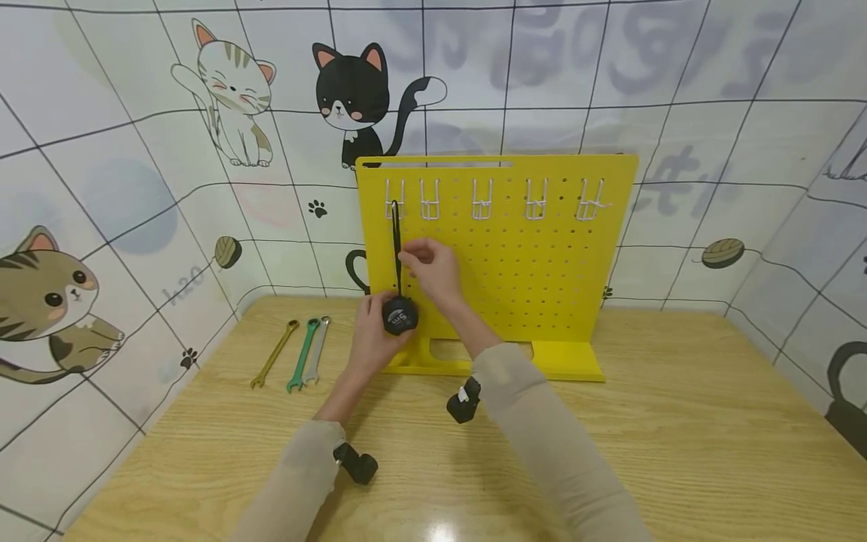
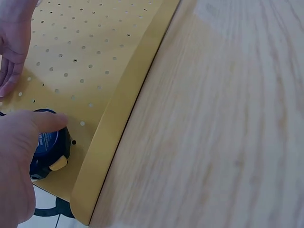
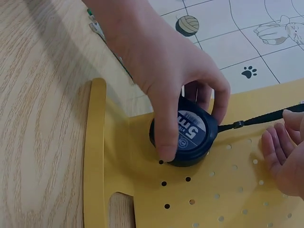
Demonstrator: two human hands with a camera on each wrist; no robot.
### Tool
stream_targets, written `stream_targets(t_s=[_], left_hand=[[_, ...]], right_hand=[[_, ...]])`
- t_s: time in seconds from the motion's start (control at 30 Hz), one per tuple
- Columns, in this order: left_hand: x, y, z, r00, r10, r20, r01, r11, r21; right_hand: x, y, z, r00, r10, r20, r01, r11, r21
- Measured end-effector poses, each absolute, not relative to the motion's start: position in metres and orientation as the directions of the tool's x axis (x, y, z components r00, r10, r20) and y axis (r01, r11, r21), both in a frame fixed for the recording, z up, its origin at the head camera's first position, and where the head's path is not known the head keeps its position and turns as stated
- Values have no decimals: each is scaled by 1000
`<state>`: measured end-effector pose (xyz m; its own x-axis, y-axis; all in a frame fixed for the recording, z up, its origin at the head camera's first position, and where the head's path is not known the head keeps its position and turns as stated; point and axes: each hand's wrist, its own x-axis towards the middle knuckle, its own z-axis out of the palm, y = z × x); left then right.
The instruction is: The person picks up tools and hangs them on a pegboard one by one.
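Observation:
A black tape measure (image 3: 192, 135) marked 5m lies against the lower left of the yellow pegboard (image 1: 515, 263). My left hand (image 1: 372, 331) grips its round body, thumb across the front and fingers along the far side. From the case a black wrist strap (image 1: 397, 241) runs straight up to the leftmost white wire hook (image 1: 395, 197), where its end overlaps the hook. My right hand (image 1: 436, 271) pinches at the strap about midway, thumb tip overlapping it in the right wrist view, other fingers curled below.
Several more white wire hooks (image 1: 482, 199) line the board's top. Left of the board, a gold wrench (image 1: 275, 354), a green wrench (image 1: 303, 354) and a silver wrench (image 1: 317, 350) lie on the wooden table (image 1: 677, 436). A cat-printed wall covering (image 1: 474, 90) stands behind.

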<state>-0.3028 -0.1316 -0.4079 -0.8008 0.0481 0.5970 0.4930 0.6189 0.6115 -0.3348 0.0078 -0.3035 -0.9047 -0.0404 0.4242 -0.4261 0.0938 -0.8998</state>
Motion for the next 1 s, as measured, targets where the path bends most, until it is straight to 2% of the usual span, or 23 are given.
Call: stream_targets(t_s=[0.23, 0.37, 0.63, 1.0], left_hand=[[-300, -136, -403, -805, 47, 592, 505, 578, 641], [-296, -139, -398, -826, 40, 562, 481, 570, 666], [-283, -145, -388, -827, 39, 560, 491, 536, 687], [-276, -153, -386, -824, 53, 565, 503, 526, 686]], right_hand=[[-333, 19, -307, -906, -77, 415, -421, 89, -903], [-331, 26, -310, -900, -105, 423, -434, 130, -891], [-322, 41, -313, -888, -169, 427, -455, 200, -868], [-315, 59, -320, -877, -181, 445, -478, 245, -843]])
